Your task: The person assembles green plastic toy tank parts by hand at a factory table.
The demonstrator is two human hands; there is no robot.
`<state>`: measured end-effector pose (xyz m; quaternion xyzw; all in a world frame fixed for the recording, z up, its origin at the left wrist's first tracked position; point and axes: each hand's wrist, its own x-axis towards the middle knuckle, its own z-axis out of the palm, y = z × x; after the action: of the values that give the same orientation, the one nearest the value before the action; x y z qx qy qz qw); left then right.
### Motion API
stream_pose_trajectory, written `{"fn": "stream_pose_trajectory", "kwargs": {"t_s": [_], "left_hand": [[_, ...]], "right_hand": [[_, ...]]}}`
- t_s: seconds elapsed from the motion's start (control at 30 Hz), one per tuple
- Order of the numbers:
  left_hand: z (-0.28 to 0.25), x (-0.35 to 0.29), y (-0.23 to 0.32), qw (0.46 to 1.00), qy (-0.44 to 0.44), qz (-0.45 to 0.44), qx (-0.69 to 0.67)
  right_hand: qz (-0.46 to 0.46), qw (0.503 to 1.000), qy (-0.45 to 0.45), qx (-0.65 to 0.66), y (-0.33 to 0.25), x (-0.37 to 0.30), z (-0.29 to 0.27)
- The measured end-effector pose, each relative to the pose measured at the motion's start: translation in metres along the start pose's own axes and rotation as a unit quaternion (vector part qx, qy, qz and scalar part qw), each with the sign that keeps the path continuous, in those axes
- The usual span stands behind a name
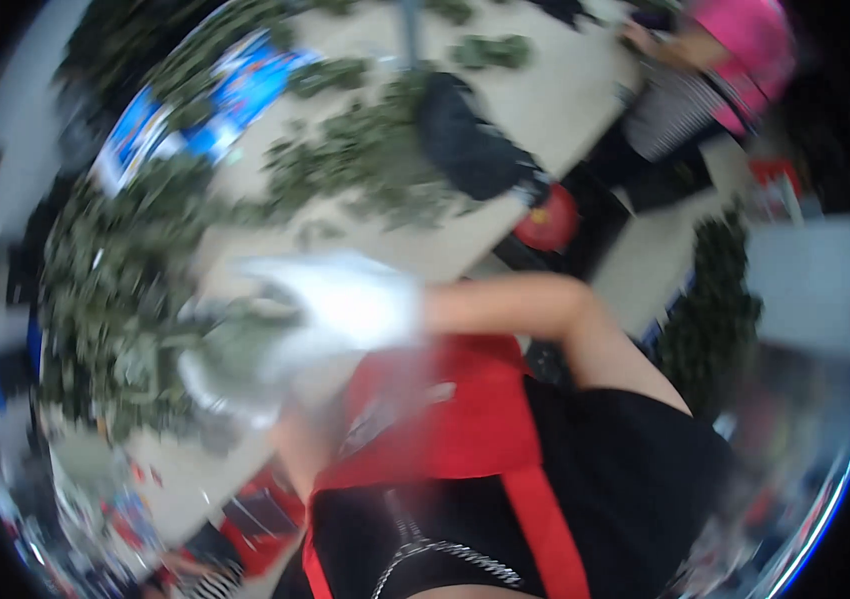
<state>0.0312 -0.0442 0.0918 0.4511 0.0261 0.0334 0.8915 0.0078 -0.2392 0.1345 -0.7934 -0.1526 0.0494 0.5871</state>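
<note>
over green leaves (235, 349), gloved hands (345, 304) meet.

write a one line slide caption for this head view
Blurred head view: two white-gloved hands, right and left, bunch green leafy sprigs over a pale table strewn with greenery.

- We see white gloves on the right hand (345, 299) and the left hand (230, 384)
- We note dull green leaves (125, 270) on a beige table (565, 100)
- Our apron (465, 409) is red over black clothes (635, 479)
- We spot a co-worker's pink cap (745, 35), black-and-white striped top (685, 105), and a blue package (245, 85)
</note>
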Motion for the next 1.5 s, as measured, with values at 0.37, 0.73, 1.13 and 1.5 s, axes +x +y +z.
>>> {"fn": "stream_pose_trajectory", "kwargs": {"t_s": [0.37,0.73,1.13,1.5], "left_hand": [[-0.022,-0.065,0.039,0.829,-0.269,-0.233,0.432],[0.004,-0.042,0.019,0.760,-0.323,-0.217,0.520],[-0.002,-0.050,0.015,0.805,-0.318,-0.112,0.489],[-0.006,-0.052,0.004,0.822,-0.240,-0.173,0.486]], "right_hand": [[-0.123,0.960,-0.011,-0.251,0.024,-0.010,-0.039],[0.114,0.984,-0.122,0.060,0.028,-0.030,-0.008],[0.015,0.991,-0.115,0.068,0.023,-0.027,0.003],[0.126,0.991,-0.043,0.032,0.022,-0.029,0.022]]}}
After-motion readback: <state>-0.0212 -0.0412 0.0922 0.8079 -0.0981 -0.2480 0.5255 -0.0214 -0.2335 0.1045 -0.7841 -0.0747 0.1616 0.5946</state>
